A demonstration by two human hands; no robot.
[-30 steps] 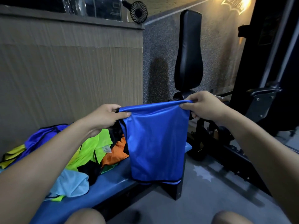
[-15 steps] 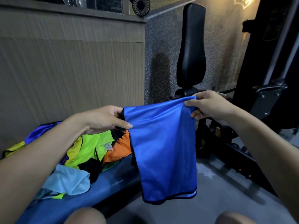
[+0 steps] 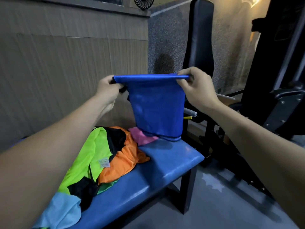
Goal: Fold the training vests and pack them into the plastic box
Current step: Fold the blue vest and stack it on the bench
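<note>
Your left hand and right hand each pinch top corner of shiny blue training vest. Vest swung from beyond end of blue padded bench to above it, hem touching padding: ready to lay flat and fold. Plastic box not visible.

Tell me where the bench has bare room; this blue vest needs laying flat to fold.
Free: the bench pad's near-right end, between the orange vest and the pad's edge. Crowded: the left, piled with vests. The pink vest fills the far corner.
</note>
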